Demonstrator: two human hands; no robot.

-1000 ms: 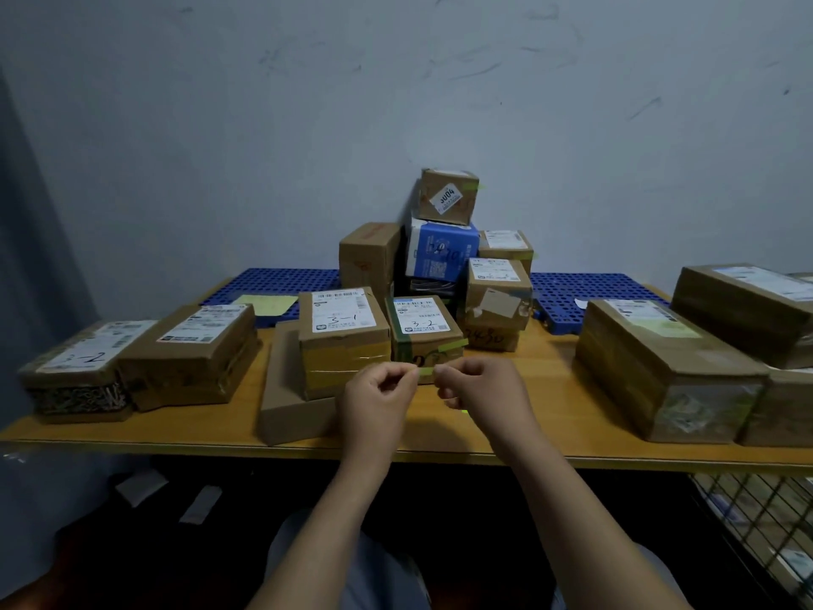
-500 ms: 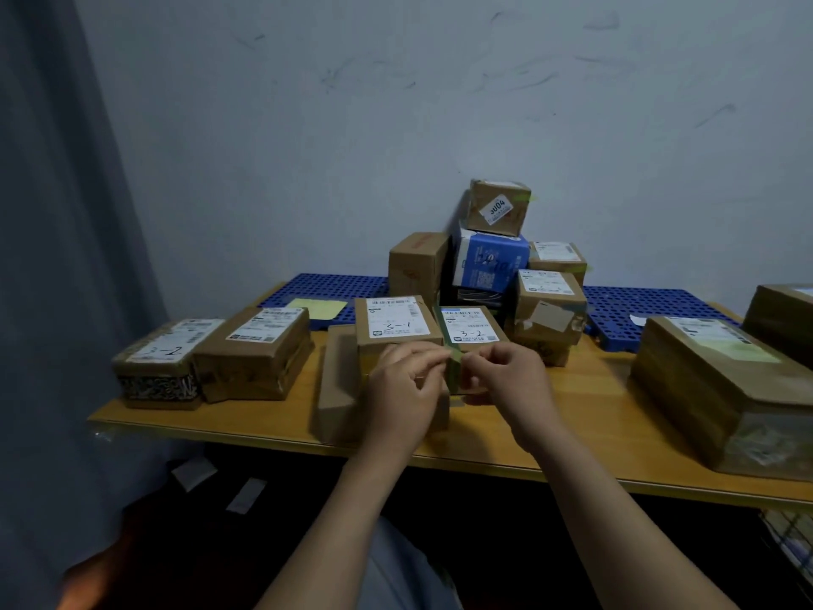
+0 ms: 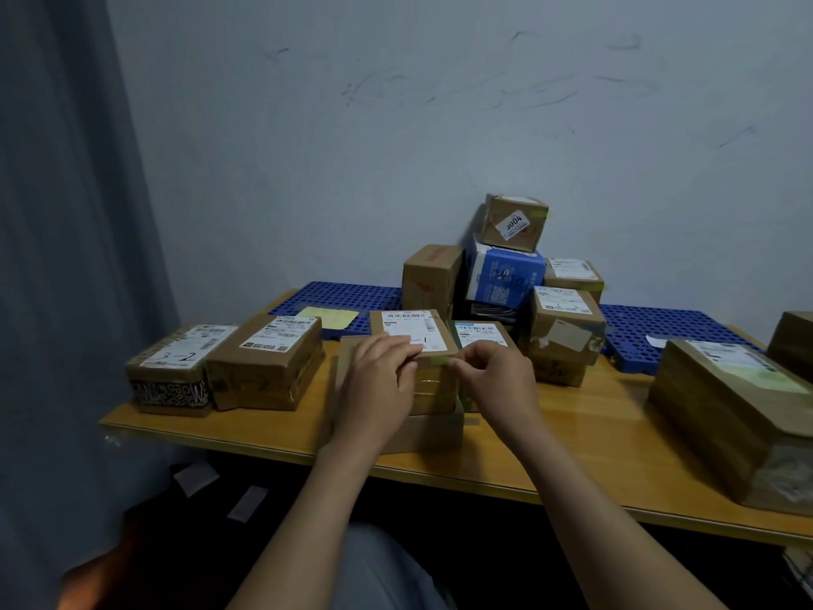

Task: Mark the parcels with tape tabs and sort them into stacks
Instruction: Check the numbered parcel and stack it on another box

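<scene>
Labelled brown parcel atop a flat box; green tape tab along its front edge.

left hand bare | right hand bare | forearms unsleeved | lap at 6 o'clock: grey-blue garment

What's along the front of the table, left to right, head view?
Parcel marked 3-2 → plain-labelled parcel → left hand on the centre parcel → right hand pinching a green tape tab → large parcel.
</scene>
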